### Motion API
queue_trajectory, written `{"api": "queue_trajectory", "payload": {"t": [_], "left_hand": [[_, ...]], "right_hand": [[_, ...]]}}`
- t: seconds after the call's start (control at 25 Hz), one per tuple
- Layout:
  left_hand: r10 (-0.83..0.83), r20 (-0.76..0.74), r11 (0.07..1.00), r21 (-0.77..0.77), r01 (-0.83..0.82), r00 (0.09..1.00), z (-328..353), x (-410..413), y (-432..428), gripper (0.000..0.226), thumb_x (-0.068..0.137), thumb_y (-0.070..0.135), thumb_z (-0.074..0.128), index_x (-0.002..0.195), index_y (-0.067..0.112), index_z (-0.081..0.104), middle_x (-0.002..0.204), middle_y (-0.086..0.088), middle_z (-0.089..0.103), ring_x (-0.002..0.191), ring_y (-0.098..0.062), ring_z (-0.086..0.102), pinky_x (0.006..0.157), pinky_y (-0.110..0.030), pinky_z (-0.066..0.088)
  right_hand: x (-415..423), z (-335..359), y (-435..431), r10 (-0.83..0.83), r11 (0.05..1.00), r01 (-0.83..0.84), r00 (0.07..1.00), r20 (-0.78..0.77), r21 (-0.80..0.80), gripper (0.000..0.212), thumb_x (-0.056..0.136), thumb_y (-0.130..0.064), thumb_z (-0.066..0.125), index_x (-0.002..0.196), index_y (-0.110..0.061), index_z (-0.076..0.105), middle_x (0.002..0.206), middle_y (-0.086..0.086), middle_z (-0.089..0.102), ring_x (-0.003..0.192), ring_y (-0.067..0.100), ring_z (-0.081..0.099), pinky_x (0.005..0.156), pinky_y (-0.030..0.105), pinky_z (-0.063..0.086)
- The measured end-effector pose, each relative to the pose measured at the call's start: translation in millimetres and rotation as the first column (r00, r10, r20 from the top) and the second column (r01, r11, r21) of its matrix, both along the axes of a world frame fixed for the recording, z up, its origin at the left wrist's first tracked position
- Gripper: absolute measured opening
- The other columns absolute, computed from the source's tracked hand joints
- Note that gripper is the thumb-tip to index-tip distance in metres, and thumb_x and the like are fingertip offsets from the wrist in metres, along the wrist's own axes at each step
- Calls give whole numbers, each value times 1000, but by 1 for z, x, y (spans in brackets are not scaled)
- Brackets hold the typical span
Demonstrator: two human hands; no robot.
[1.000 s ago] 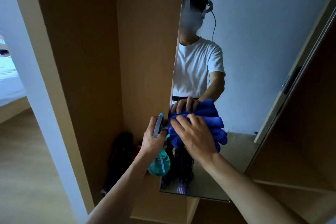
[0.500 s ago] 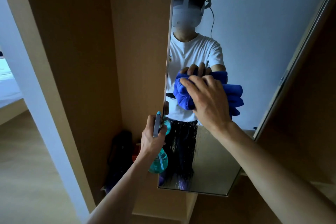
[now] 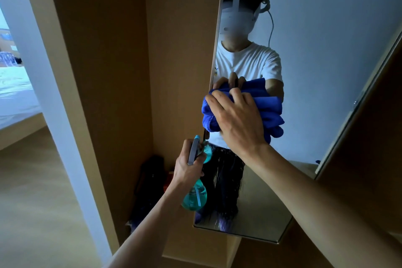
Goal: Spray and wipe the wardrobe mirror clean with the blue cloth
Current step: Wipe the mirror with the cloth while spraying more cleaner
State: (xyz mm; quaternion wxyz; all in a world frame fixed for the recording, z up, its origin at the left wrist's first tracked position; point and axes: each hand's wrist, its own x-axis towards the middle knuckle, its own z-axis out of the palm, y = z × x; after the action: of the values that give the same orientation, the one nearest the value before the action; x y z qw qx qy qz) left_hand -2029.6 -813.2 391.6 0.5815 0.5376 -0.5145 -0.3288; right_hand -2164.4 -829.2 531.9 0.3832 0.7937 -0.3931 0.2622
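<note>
My right hand (image 3: 237,119) clutches the bunched blue cloth (image 3: 209,118) at the mirror (image 3: 326,67)'s left edge. My left hand (image 3: 187,169) grips an upright spray bottle (image 3: 194,198).

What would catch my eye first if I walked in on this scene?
The bright blue cloth, bunched under the right hand and held against the left edge of the tall wardrobe mirror, stands out most. Just below it, the left hand grips a teal spray bottle beside the mirror's edge, and the glass reflects the person's white T-shirt.
</note>
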Motion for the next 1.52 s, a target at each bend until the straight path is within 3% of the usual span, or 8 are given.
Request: {"api": "queue_trajectory", "payload": {"t": [0.2, 0.36, 0.56, 0.76, 0.96, 1.12, 1.28, 1.52], "left_hand": [[-25, -84, 1000, 16, 27, 996, 1, 5, -4, 21, 80, 22, 54, 100, 18, 55, 83, -7, 58, 59, -16, 54, 52, -29, 49], [-40, -66, 999, 5, 40, 997, -1, 8, -3, 25, 90, 10, 47, 107, 25, 56, 79, -10, 59, 58, -19, 57, 54, -36, 51], [20, 37, 1000, 8, -21, 999, -4, 4, -2, 15, 91, 17, 56, 105, 24, 55, 87, -14, 64, 58, -22, 60, 50, -35, 53], [51, 120, 999, 13, -53, 991, -4, -7, -1, 14, 96, 16, 59, 96, 28, 50, 78, -10, 60, 52, -23, 59, 45, -28, 49], [82, 160, 996, 7, -84, 984, -7, -13, 2, 12, 96, 19, 60, 101, 25, 50, 85, -12, 62, 55, -23, 61, 48, -33, 55], [99, 185, 995, -4, -100, 978, -6, -20, 3, 14, 95, 21, 62, 101, 24, 50, 93, -7, 60, 67, -22, 62, 51, -38, 60], [94, 249, 996, -21, -91, 964, -6, -29, 7, 19, 86, 31, 62, 101, 29, 50, 95, 0, 59, 82, -27, 64, 64, -54, 61], [104, 289, 994, -1, -109, 952, -8, -35, 13, 22, 81, 37, 60, 100, 33, 49, 90, 3, 60, 80, -30, 65, 65, -58, 59]], "right_hand": [[1, -58, 5, 10, 999, -9, 1000, -14, 30, 33, 93, -7, 53, 125, -15, 55, 114, 1, 60, 94, 28, 50, 83, 41, 41], [-3, -99, 6, 36, 988, -24, 997, -75, 155, 31, 93, -8, 55, 123, -15, 57, 114, 2, 61, 96, 27, 52, 86, 40, 45], [-19, -65, 8, 16, 983, -13, 1000, -17, 184, 41, 91, -13, 38, 128, -20, 55, 123, 0, 61, 99, 28, 51, 86, 41, 42], [-51, 6, -4, -31, 999, 27, 994, 107, 39, 53, 84, -8, 59, 135, -20, 57, 128, 6, 60, 102, 32, 53, 85, 45, 41], [-60, -14, -7, 10, 999, -12, 999, 35, 36, 54, 83, -6, 63, 135, -20, 57, 127, 4, 60, 103, 30, 51, 87, 43, 41], [-64, -52, -6, 35, 996, -38, 999, 37, 84, 46, 86, -8, 54, 131, -20, 59, 122, 3, 63, 101, 30, 52, 84, 42, 40], [-72, -86, 0, 36, 981, -30, 999, -31, 190, 52, 85, -6, 36, 129, -20, 59, 119, 4, 64, 100, 30, 53, 86, 42, 42], [-94, -35, 1, 38, 990, -49, 996, 84, 136, 55, 78, -5, 67, 131, -21, 62, 120, 6, 63, 96, 31, 52, 79, 44, 42]]}}
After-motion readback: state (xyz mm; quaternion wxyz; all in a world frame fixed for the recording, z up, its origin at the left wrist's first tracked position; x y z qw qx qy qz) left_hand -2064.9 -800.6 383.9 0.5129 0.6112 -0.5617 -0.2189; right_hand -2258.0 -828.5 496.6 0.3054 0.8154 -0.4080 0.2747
